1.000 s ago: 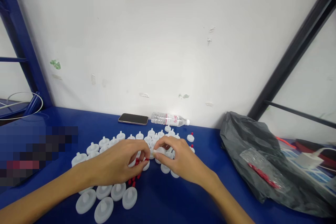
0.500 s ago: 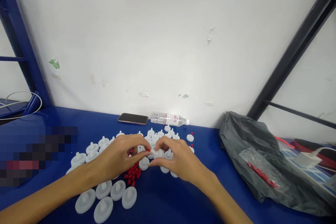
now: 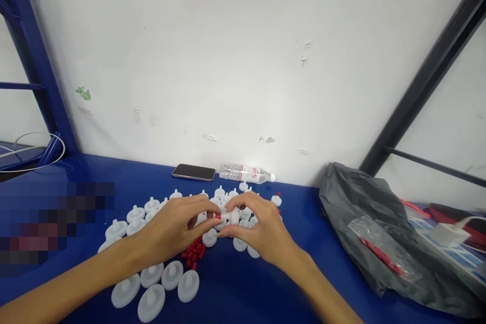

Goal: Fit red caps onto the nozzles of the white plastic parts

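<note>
Between the thumb and fingers of my left hand [image 3: 176, 225] is a small red cap [image 3: 217, 216], at the tip of a white spout. The round white lid [image 3: 234, 216] with that spout is pinched on edge by my right hand [image 3: 268, 223], its spout pointing left. How far the cap sits on the spout I cannot tell. Below my left hand lies a pile of loose red caps [image 3: 194, 253]. Several white spouted lids [image 3: 151, 304] lie around both hands, partly hidden by them; a few at the right, such as one lid [image 3: 276, 201], carry red caps.
Along the wall lie a phone [image 3: 193, 172] and a clear plastic bottle [image 3: 245, 172] on its side. On the right, a dark plastic bag [image 3: 341, 212] bears a clear pouch [image 3: 383, 250] with red pieces. A power strip [image 3: 461, 250] is beyond it. Blue table [image 3: 243, 293] underneath.
The view has shifted slightly. My fingers have moved a little, and more of the red cap and the spout now shows between my hands. Both hands keep their hold.
</note>
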{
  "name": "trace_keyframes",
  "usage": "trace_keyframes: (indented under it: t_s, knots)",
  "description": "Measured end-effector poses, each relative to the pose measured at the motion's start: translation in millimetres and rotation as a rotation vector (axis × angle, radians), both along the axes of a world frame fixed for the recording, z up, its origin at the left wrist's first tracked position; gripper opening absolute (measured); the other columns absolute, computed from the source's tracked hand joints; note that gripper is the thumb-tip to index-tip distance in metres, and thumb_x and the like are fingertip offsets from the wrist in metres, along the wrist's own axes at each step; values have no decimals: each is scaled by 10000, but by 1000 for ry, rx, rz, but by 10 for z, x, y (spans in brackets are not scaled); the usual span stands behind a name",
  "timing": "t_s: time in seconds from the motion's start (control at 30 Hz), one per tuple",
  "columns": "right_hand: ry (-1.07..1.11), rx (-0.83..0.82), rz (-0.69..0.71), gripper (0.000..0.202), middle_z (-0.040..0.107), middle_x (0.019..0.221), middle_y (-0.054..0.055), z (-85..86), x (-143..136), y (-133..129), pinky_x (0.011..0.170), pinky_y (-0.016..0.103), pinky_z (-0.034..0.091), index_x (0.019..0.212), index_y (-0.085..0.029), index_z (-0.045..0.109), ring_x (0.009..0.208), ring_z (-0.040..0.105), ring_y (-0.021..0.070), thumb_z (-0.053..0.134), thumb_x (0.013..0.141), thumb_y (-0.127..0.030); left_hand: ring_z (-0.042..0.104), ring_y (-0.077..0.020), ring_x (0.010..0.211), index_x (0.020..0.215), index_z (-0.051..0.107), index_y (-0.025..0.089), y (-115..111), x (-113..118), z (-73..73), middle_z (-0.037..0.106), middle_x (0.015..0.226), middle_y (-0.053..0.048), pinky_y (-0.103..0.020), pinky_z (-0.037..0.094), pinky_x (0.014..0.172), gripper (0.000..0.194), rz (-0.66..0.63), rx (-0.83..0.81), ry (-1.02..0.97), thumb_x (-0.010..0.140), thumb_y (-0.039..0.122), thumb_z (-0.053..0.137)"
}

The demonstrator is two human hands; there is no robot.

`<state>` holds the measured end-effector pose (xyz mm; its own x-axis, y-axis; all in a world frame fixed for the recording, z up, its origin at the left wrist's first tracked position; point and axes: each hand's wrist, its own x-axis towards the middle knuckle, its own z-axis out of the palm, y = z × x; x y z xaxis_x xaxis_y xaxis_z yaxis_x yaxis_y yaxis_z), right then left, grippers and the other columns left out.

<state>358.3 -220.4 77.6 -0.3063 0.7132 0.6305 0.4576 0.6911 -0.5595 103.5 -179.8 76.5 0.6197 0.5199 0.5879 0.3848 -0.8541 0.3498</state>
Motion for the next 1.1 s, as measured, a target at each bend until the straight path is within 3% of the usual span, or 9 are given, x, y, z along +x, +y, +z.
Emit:
trace_keyframes:
  t_s: [0.1, 0.2, 0.33, 0.5, 0.73, 0.83, 0.93, 1.0, 1.1]
  knots:
    - [9, 12, 44, 264, 890, 1120, 4, 7, 11, 0, 939, 350, 636, 1181, -314, 863, 1024, 822, 232, 964, 997, -474, 576, -124, 585, 1006, 743, 232, -32, 1, 15, 723, 782, 28, -259, 410, 595, 368, -22, 37, 44, 1225, 377, 486]
    - [26, -3, 50, 374, 908, 1170, 11, -16, 16, 3, 953, 371, 668, 1302, -342, 881, 1048, 839, 249, 1013, 955, -376, 552, -136, 593, 924, 649, 237, -48, -4, 39, 663, 745, 36, -276, 378, 594, 404, -37, 59, 79, 1235, 329, 408]
    - [60, 40, 43, 361, 913, 1194, 44, -75, -22, -15, 968, 421, 699, 1351, -357, 890, 1079, 847, 283, 952, 1012, -463, 476, -141, 559, 875, 545, 252, -52, -14, 33, 574, 702, 54, -298, 326, 571, 411, -39, 55, 101, 1238, 319, 363]
    - [69, 68, 27, 353, 897, 1157, 60, -125, -101, -53, 908, 383, 709, 1361, -356, 897, 1026, 844, 264, 888, 1057, -536, 455, -149, 564, 848, 462, 265, -52, -30, 6, 514, 680, 56, -306, 328, 578, 399, -54, 24, 100, 1226, 310, 340]
    - [43, 131, 35, 331, 887, 1172, 62, -147, -164, -65, 907, 355, 706, 1406, -325, 869, 1035, 841, 245, 862, 1094, -437, 461, -150, 560, 852, 453, 272, -48, -30, -29, 534, 680, 57, -296, 359, 584, 380, -75, 16, 77, 1208, 287, 319]
    - [28, 121, 39, 317, 893, 1203, 54, -78, -141, -68, 953, 362, 700, 1397, -329, 860, 1073, 847, 249, 871, 1090, -405, 479, -151, 564, 851, 457, 272, -57, -1, 13, 554, 684, 52, -294, 361, 589, 401, -45, 14, 80, 1220, 312, 305]
    - [-61, 145, 31, 304, 890, 1290, 51, 38, -33, -42, 1069, 411, 669, 1424, -323, 827, 1173, 837, 267, 823, 1120, -331, 557, -156, 615, 913, 573, 255, -44, -2, 95, 645, 742, 31, -297, 382, 635, 417, 8, 4, 111, 1234, 359, 328]
    - [-110, 177, -41, 257, 880, 1332, 64, 117, 97, 7, 1120, 428, 642, 1387, -296, 828, 1238, 823, 277, 759, 1140, -275, 581, -163, 627, 981, 654, 244, -18, -34, 145, 688, 760, 19, -305, 387, 652, 401, 46, -5, 146, 1225, 369, 361]
    - [-168, 104, -331, 193, 863, 1331, 79, 213, 361, 118, 1113, 417, 625, 1222, -271, 837, 1250, 813, 284, 689, 1109, -220, 504, -164, 547, 893, 687, 242, 31, -103, 176, 620, 635, 33, -317, 344, 607, 396, 50, -24, 255, 1182, 333, 433]
